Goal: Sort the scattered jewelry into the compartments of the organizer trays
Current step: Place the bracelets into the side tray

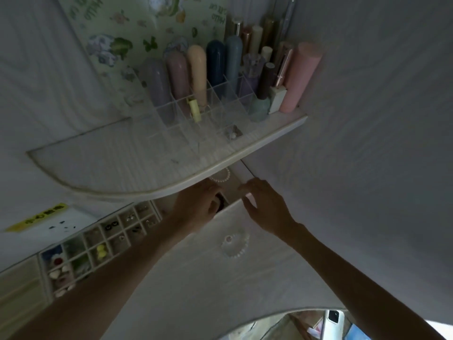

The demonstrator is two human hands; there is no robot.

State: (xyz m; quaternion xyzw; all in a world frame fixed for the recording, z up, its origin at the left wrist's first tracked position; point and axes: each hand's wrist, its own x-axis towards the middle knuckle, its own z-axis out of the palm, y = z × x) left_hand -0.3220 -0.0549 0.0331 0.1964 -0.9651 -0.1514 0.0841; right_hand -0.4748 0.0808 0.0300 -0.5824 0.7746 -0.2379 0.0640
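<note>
My left hand [198,207] reaches under the shelf edge, its fingers curled round a small dark piece of jewelry [220,201] at the long beige tray [241,174]. My right hand [263,204] hovers beside it with relaxed, spread fingers, the tips at the tray's white rim. A pearl bracelet [221,176] lies in that tray, partly hidden by the shelf. On the white tabletop below the hands lies a clear bead bracelet [235,245]. At the left, a compartment tray [98,241] holds small earrings and charms in several cells.
A curved white shelf [122,168] juts out above the hands and carries a clear acrylic rack [196,114] of lipsticks and bottles. A yellow label [36,217] lies at the left. A round mirror edge [294,325] sits at the bottom.
</note>
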